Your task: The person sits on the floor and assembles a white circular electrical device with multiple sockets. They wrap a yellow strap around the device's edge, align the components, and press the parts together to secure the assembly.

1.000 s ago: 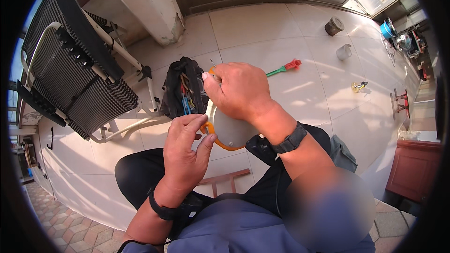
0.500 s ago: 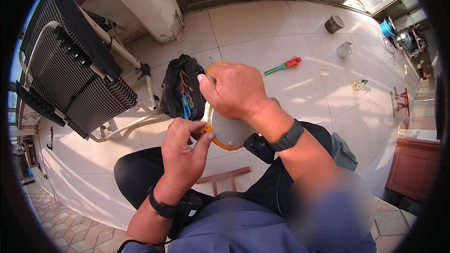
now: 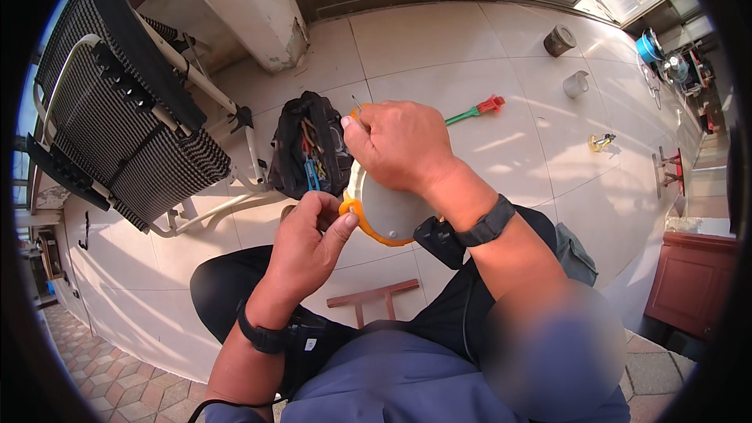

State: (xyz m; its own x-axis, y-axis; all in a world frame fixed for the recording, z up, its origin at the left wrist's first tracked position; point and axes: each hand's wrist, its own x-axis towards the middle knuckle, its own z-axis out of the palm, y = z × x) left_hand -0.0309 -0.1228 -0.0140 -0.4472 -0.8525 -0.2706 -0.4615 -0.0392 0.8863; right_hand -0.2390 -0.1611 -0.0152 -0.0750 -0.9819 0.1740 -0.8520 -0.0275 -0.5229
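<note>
Between my knees is a round thing with a flat grey face [image 3: 395,211], a white inner edge and an orange rim [image 3: 380,238]. My left hand [image 3: 311,239] pinches an orange tab [image 3: 350,207] at its left side between thumb and fingers. Over the upper part, my right hand [image 3: 401,143] is closed in a fist, its thumb against an orange piece at the edge. A thin metal tip [image 3: 356,100] sticks up beyond that thumb; its other end is hidden. The fist covers much of the round thing's top.
A black tool bag [image 3: 294,180] with several tools stands beyond my left hand. A folding chair [image 3: 129,110] is at left. Further off lie a green and red tool [image 3: 475,110], a dark can [image 3: 559,41], a clear cup [image 3: 575,84] and a yellow item [image 3: 601,142].
Both hands and the round thing have shifted slightly to the right. The orange tab shows more fully at my left fingertips. Both grips look the same.
</note>
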